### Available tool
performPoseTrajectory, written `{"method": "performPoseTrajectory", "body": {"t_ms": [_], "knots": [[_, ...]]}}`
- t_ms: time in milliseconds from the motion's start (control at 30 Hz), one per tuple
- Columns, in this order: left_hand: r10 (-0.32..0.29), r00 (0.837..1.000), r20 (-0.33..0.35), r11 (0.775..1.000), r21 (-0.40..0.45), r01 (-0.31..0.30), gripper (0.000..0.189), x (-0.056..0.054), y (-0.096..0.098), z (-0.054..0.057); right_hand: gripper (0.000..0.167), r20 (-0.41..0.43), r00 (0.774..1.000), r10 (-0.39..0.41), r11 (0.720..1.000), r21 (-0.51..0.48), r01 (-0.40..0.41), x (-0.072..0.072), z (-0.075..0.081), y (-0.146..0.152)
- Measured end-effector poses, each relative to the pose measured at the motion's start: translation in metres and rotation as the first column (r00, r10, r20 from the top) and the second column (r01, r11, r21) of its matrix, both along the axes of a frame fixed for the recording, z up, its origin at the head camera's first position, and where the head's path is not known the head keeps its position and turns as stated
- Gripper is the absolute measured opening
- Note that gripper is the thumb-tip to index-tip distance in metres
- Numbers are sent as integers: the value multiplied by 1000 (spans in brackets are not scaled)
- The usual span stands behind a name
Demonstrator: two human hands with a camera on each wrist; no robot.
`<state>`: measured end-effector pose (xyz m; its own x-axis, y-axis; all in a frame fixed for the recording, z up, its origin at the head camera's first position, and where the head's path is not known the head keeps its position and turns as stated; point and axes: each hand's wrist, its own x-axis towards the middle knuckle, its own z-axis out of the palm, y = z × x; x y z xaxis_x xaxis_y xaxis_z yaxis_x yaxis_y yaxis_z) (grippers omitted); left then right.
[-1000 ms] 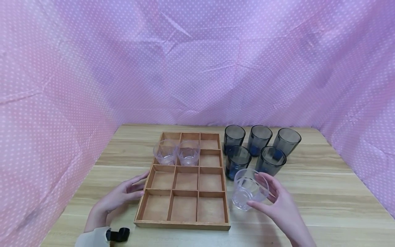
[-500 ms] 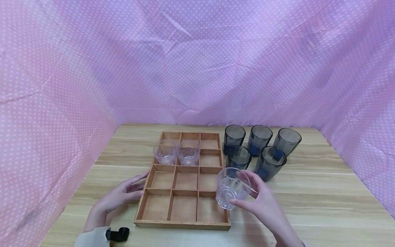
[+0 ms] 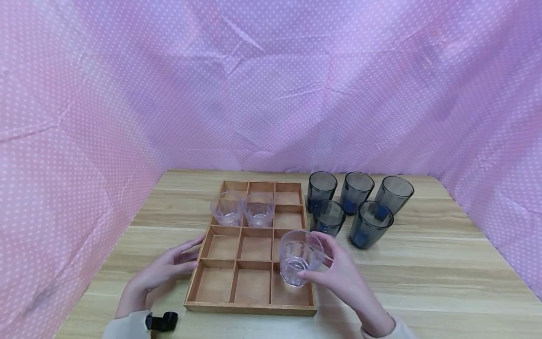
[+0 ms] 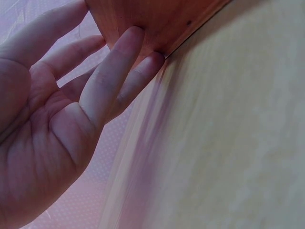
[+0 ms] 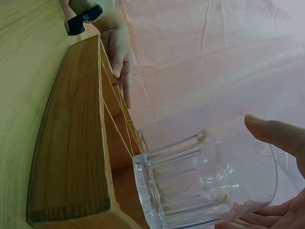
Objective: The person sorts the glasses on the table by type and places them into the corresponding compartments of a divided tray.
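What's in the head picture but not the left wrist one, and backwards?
Only the head view shows five tall smoky grey tumblers, three clear cups and the right hand. Only the left wrist view shows the palm of the left hand and a dark spot on the brown wooden tray. Both show that hand, the tray, pale wooden table and pink dotted cloth.

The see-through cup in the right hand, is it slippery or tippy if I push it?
The clear cup is probably stiff: it looks round and unsquashed in the right hand. It looks smooth and shiny, so it may feel slippery. It also looks wider at the top than at the bottom, so a push up high might tip it.
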<state>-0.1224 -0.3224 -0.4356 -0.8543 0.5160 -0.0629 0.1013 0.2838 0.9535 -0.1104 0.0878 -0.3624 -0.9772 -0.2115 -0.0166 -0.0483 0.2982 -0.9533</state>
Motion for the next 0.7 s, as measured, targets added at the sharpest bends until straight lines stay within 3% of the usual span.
{"method": "performPoseTrajectory", "body": {"t_ms": [233, 700], "knots": [[9, 1000, 1, 1000, -1, -9, 67, 0, -1, 0, 76, -2, 1000, -21, 999, 30, 22, -9, 3, -9], [10, 1000, 9, 1000, 9, -10, 68, 0, -2, -1, 81, 3, 998, -57, 998, -15, 57, -36, 2, -25]]}}
